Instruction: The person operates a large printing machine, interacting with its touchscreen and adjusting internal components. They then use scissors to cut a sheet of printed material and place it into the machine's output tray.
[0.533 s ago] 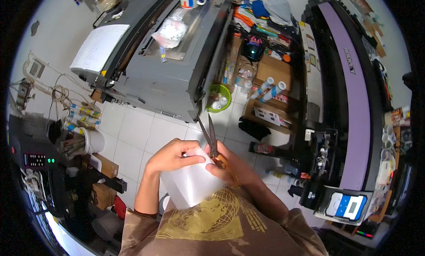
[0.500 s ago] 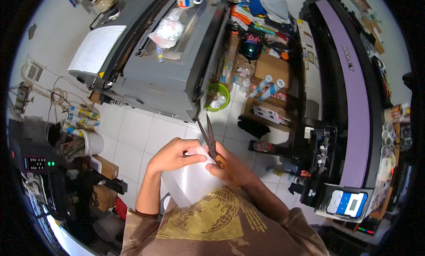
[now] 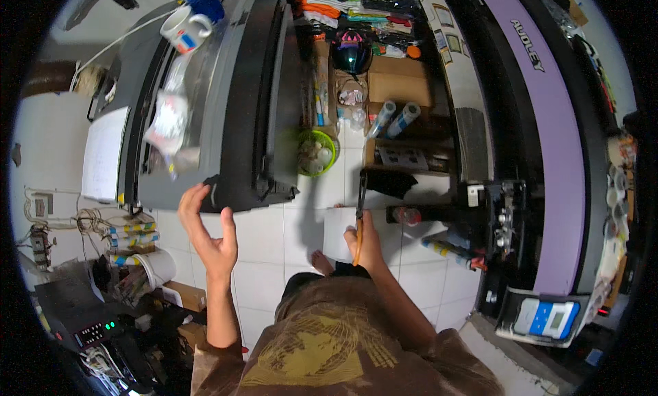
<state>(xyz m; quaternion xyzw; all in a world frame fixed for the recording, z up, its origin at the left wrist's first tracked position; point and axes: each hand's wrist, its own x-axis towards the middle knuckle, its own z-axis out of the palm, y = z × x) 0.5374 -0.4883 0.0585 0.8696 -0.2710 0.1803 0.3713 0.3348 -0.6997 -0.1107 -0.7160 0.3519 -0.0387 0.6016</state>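
My left hand (image 3: 208, 235) is raised with fingers apart and nothing in it, its fingertips close to the front edge of a large grey machine (image 3: 240, 132). My right hand (image 3: 370, 244) holds a pair of scissors (image 3: 358, 237) with orange handles and dark blades pointing away from me. Beside the same hand a white sheet (image 3: 335, 233) hangs down; the fingers seem to pinch it along with the scissors. The blades look closed.
On the grey machine stand a white mug (image 3: 184, 31) and a crumpled plastic bag (image 3: 169, 122). A green basket (image 3: 317, 153) and cardboard boxes (image 3: 397, 81) sit on the floor ahead. A long purple-fronted printer (image 3: 548, 135) runs along the right; a white bucket (image 3: 154, 267) is at left.
My left hand has let go of the white sheet and moved left toward the grey machine. My right hand has moved right with the scissors, whose blades have closed. The view has shifted.
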